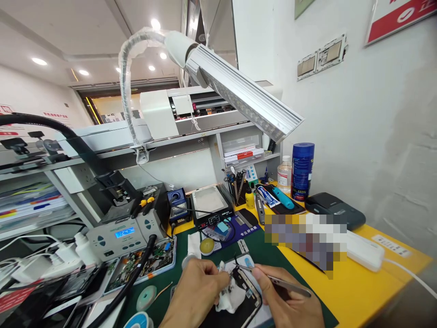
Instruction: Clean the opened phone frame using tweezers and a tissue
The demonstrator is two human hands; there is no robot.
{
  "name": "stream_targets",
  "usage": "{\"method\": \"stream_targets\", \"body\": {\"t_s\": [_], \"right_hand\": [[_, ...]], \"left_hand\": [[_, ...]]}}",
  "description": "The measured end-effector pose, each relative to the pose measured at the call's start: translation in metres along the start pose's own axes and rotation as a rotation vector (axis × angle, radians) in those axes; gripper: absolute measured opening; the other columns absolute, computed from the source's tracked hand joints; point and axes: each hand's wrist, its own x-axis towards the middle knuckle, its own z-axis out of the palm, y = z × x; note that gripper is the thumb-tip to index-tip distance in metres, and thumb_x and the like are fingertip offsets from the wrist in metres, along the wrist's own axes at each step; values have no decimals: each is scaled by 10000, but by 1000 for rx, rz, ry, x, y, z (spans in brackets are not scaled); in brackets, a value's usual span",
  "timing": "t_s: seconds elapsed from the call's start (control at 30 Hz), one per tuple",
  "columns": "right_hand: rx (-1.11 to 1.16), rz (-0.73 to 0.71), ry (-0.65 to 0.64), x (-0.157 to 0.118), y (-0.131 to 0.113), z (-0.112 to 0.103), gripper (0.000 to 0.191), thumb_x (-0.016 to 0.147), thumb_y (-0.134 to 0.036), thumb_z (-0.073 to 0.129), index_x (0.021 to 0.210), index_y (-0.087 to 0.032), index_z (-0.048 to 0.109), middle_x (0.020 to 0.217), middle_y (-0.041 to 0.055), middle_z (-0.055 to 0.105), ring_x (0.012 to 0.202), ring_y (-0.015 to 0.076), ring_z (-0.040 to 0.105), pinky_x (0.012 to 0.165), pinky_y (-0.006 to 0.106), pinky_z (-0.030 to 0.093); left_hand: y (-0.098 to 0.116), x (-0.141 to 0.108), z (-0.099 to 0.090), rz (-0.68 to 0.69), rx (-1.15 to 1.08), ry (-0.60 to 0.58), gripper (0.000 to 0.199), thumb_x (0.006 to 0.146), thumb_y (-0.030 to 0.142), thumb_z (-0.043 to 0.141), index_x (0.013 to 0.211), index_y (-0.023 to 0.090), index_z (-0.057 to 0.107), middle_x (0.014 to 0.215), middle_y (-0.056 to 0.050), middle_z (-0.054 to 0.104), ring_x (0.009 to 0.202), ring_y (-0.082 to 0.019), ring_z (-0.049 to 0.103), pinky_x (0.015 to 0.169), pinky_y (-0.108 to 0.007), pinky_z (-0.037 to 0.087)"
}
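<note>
Head view, single frame. Item 1: opened phone (244,300), lying flat on the green mat (300,269) at the near edge of the bench, its lower end cut off by the frame. Item 2: left hand (198,294), fingers closed together, pressing a white wipe (229,296) against the phone's upper left edge; the phone sits directly under and just right of those fingers. Item 3: right hand (290,305), thumb and forefinger pinched on metal tweezers (273,280); the tips reach left to the phone's top edge, and seem to touch a small part there, though the spot is too small to tell for certain. Item 4: yellow bench top (375,282) beyond the mat. Item 5: soldering station (124,232) with lit blue display, back left. Item 6: tray of circuit boards (150,262), just left of the hands. Item 7: black hose (133,282), crossing that tray. Item 8: blue canister (302,171) and clear bottle (284,173) by the wall. Item 9: lamp bar (246,93) overhead. Risk note, as judgement: the tweezer tips stand close to exposed parts, so a slip of the right hand could scratch or lift a component; the wipe could shed fibres or snag on the frame edge if dragged.
</note>
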Motion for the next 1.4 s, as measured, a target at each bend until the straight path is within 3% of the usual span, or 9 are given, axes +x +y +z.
{"method": "stream_targets", "body": {"t_s": [0.2,0.4,0.53,0.73,0.93,1.07,1.17,1.27,1.4], "right_hand": [[-104,-15,-59,10,5,-11,316,829,-497,768,840,-186,821,505,11,681,400,164,624,360,195,518],[-247,-81,-18,33,10,-41,339,876,-528,714,912,-194,759,610,20,728,526,179,702,446,187,560],[-363,-130,-191,49,11,-52,294,941,-513,642,966,-229,714,846,48,799,766,213,774,619,222,616],[-563,-231,-433,50,17,-55,275,1004,-422,543,1093,-232,720,1072,114,765,1017,295,733,898,436,597],[-678,-315,-546,46,7,-65,336,919,-357,645,1200,-204,747,1153,172,690,1133,390,623,985,607,489],[-653,-315,-539,47,-19,-51,317,999,-365,520,1148,-185,735,1163,153,675,1150,329,610,1012,514,466],[-616,-242,-555,48,-33,-24,335,1026,-360,487,856,-216,738,845,53,696,810,223,665,746,359,520],[-573,-185,-581,49,-34,1,209,953,-307,620,810,-211,739,739,3,685,683,184,636,605,302,470],[-522,-114,-584,50,-23,15,226,958,-270,654,755,-176,688,702,-31,647,649,148,617,605,283,476]], "left_hand": [[-6,1,-3,5,11,5,385,992,463,581,762,154,583,601,75,499,447,-50,392,423,-187,340],[-5,0,-8,64,33,0,394,983,465,594,740,155,581,602,72,507,472,-60,433,456,-199,382],[1,-2,-13,101,46,-9,399,973,453,614,710,155,574,598,71,508,493,-68,462,480,-207,407],[-2,4,-13,134,70,-29,370,978,455,606,769,150,610,651,53,562,535,-80,517,512,-219,452],[-5,8,-11,109,100,-29,334,979,443,609,838,143,639,723,32,613,592,-95,572,550,-235,496],[-5,9,-10,96,111,-23,311,978,432,614,874,142,650,764,20,634,621,-101,591,565,-240,510],[-6,10,-8,88,121,-23,305,976,431,618,892,140,656,790,13,648,651,-111,612,589,-253,527],[-6,11,-6,79,125,-24,301,975,429,620,905,139,663,818,3,666,685,-121,633,620,-269,544],[-2,9,-4,72,114,-4,297,976,424,622,904,139,663,823,2,669,700,-125,641,644,-281,554]]}}
